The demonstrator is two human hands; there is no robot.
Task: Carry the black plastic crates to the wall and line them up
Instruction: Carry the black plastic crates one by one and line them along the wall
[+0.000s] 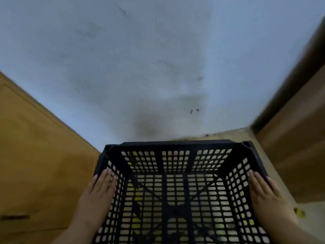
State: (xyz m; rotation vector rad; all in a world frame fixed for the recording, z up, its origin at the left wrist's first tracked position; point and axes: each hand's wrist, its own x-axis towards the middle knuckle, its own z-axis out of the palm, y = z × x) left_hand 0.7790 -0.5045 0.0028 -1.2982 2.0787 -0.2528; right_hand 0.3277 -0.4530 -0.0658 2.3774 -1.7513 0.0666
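My left hand (pixel 100 190) and right hand (pixel 262 189) pressed straight-fingered on the black crate (pixel 175 143), likely squaring it against the wall (pixel 140 67).

Stained pale wall (pixel 158 50) ahead; yellowish wooden panel (pixel 29 164) at left; brown board (pixel 299 152) at right.

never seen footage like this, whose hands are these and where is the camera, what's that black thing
No machine here: a person wears one wide-angle camera on the head, looking forward and down. That person's own left hand and right hand lie with straight fingers on the side walls of a black plastic crate, one on each side. The floor shows through its holes. Its far side is close to a stained pale wall. A brown panel stands at the left, another at the right. I cannot tell whether the crate rests on the floor.
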